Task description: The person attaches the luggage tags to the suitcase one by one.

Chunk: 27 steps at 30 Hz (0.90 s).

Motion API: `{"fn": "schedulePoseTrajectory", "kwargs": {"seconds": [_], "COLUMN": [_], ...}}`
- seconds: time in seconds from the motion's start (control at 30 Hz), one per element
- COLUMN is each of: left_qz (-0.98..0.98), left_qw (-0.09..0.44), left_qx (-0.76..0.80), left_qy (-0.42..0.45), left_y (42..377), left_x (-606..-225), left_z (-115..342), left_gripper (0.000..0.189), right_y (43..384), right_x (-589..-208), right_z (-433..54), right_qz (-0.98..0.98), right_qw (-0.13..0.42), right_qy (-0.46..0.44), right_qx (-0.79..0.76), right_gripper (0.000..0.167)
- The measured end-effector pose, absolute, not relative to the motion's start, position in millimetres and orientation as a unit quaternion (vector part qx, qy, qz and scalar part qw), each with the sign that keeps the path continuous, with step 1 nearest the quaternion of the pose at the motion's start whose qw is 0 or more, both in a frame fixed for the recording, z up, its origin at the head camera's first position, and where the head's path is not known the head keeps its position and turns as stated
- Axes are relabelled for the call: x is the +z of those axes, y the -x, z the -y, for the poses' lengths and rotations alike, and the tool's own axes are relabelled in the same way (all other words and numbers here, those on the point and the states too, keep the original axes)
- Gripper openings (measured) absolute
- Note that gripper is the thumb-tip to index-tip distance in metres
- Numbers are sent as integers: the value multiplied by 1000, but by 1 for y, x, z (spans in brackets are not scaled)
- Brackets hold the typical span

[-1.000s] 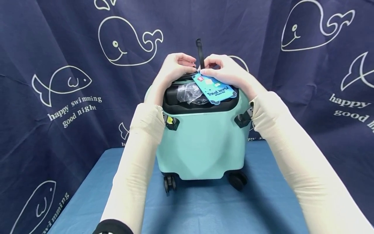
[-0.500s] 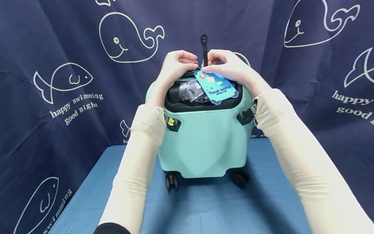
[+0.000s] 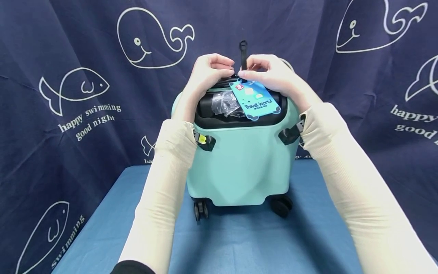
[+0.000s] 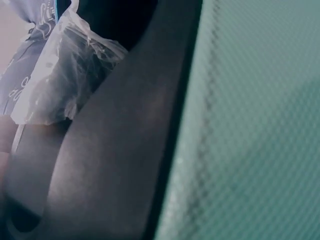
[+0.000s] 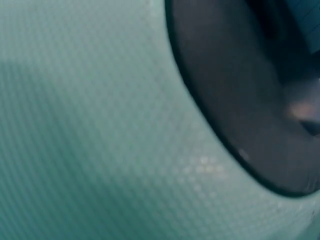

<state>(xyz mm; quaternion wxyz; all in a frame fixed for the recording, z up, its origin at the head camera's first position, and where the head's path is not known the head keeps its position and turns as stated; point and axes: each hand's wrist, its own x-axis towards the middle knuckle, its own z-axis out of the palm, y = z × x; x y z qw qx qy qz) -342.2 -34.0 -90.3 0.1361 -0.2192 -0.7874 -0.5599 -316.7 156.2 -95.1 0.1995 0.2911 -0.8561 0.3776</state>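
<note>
A mint-green suitcase [image 3: 239, 163] stands upright on its wheels, its black handle [image 3: 224, 80] on top. A blue luggage tag [image 3: 256, 101] printed "Travel World" hangs slanted over its recessed black front panel. From the tag's upper end, a black buckled strap [image 3: 243, 57] sticks up. My right hand [image 3: 273, 74] pinches the strap low down, beside the tag's top corner. Across from it, my left hand [image 3: 208, 76] has bent fingers and thumb close together at the handle; I cannot tell what is between them. Crumpled clear plastic [image 4: 70, 75] wraps part of the recess.
A blue cloth covers the table [image 3: 236, 243] under the suitcase. Behind hangs a navy curtain [image 3: 219, 30] with white whales and fish. Small black wrist cameras [image 3: 290, 135] sit close against the suitcase front.
Both hands and the strap have shifted slightly right in the head view, while the whole scene has moved slightly upward. The strap now stands more upright.
</note>
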Motion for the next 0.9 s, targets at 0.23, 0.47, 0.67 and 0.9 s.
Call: {"fn": "schedulePoseTrajectory", "kwargs": {"seconds": [0.23,0.47,0.67,0.9], "left_qz": [762,740,723,742], "left_qw": [153,163,179,178], "left_qx": [-586,-610,-625,-601], "left_qy": [229,231,233,238], "left_y": [342,343,344,343], "left_x": [-92,-93,-94,-95], "left_z": [35,36,37,38], "left_gripper": [24,18,19,25], "right_y": [316,315,315,314], "right_x": [-94,-94,-94,-94], "right_z": [-157,-157,-155,-156], "right_qz": [860,856,854,852], "right_qw": [193,173,143,141], "right_qy": [-292,-293,-296,-300], "right_qx": [372,389,404,405], "right_gripper": [17,15,15,17]}}
